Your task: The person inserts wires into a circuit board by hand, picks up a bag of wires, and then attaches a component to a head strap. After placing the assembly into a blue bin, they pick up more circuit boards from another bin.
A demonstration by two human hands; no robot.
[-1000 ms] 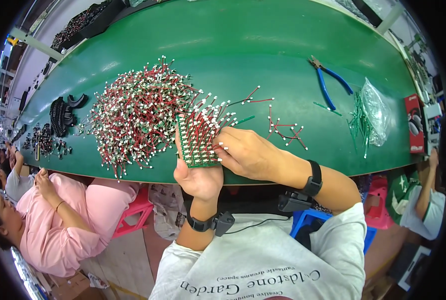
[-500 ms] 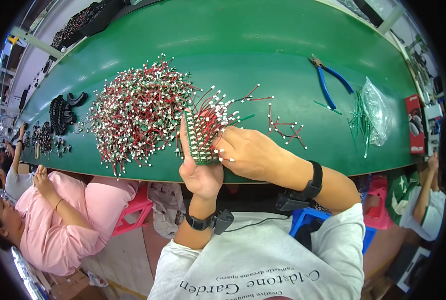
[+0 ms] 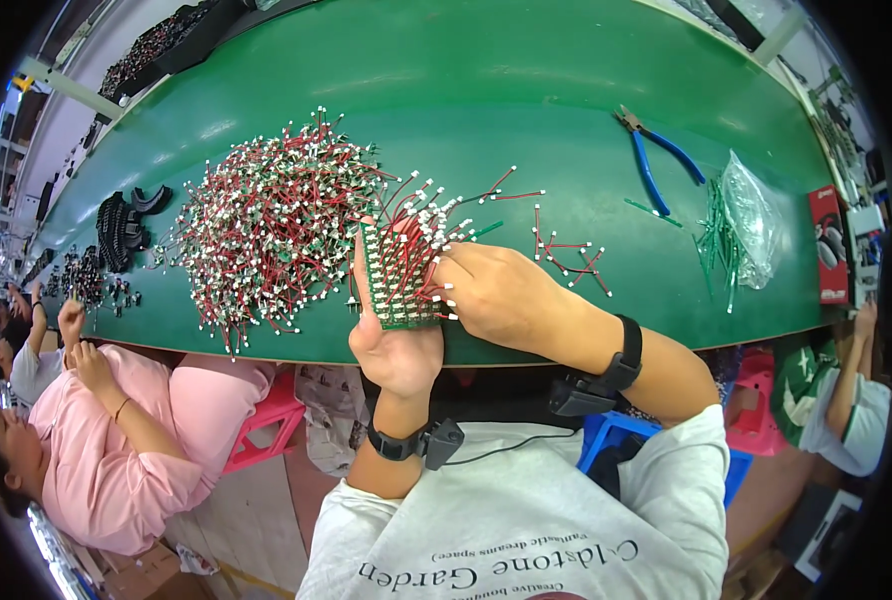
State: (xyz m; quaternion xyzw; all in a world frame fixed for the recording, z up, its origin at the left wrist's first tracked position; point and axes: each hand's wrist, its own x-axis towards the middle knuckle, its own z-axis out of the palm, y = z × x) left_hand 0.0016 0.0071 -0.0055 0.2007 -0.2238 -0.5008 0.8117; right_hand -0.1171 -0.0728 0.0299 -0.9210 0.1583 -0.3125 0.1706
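My left hand holds a green circuit board panel upright, its thumb along the left edge. Rows of white connectors cover the panel, and red wires with white plugs fan out from its upper and right side. At its right edge my right hand is curled closed among the red wires; its fingertips are partly hidden. Just left of the panel rises a big heap of red-wired boards with white plugs.
Several loose wire leads lie right of my hands. Farther right are blue-handled pliers, green strips, a clear plastic bag and a red box. Black parts lie far left. A person in pink sits at left.
My hands and the panel have shifted very slightly left. My right fingers have moved a little among the wires. At left, the person in pink has raised a hand.
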